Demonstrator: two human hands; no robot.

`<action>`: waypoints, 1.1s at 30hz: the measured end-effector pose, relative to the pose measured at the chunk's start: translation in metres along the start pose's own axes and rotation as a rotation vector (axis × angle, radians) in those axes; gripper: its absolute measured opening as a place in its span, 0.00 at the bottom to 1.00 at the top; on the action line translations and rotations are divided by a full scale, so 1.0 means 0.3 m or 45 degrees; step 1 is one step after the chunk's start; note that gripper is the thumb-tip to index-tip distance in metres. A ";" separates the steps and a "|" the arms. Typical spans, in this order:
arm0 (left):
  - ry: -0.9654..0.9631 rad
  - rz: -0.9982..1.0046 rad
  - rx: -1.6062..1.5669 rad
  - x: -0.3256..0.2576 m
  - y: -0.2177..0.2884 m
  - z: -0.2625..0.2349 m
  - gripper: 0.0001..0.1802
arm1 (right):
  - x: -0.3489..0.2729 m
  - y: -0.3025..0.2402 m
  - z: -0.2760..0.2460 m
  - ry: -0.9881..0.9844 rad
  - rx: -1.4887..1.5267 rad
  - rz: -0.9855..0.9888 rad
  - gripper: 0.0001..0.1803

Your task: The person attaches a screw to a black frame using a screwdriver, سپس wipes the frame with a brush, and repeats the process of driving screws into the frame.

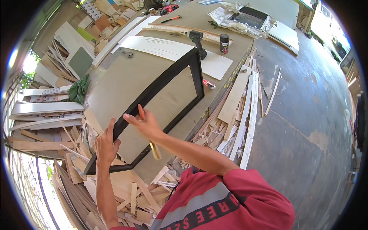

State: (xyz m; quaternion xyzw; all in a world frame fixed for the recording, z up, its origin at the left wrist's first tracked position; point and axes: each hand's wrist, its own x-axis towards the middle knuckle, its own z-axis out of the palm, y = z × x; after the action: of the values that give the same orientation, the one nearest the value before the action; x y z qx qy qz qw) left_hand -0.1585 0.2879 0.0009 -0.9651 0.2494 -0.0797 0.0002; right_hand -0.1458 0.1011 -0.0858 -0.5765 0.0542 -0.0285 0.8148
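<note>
Two hands work at centre frame; left hand (105, 147) clamps the tilted black frame (163, 101) over the workbench (115, 82); right hand (143, 123) pinches a brush (149, 132); steady, light strokes seem best.

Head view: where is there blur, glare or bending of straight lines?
In the head view, the right hand and its brush are motion-blurred; the black frame stays sharp; daylight burns out at the left and top-right rim; the workbench edges curve from fisheye distortion.
</note>
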 end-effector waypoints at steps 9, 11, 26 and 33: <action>-0.020 -0.099 -0.114 -0.035 -0.024 -0.008 0.46 | -0.103 0.213 -0.582 0.544 -0.496 -0.507 0.27; -0.049 -0.136 -0.122 -0.058 -0.029 -0.009 0.46 | -0.135 0.149 -0.709 0.536 0.020 0.012 0.32; 0.011 -0.168 -0.049 -0.054 0.006 0.000 0.42 | -0.293 0.707 -0.325 -0.613 0.074 0.181 0.08; -0.051 -0.130 -0.208 -0.033 -0.035 -0.012 0.39 | -0.114 0.580 -0.515 0.005 0.041 0.164 0.14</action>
State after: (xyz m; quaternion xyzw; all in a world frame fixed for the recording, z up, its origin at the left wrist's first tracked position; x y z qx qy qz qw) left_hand -0.1625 0.3020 0.0033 -0.9748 0.2054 -0.0396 -0.0774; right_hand -0.2013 0.0183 -0.2987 -0.5587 0.0922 0.0219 0.8239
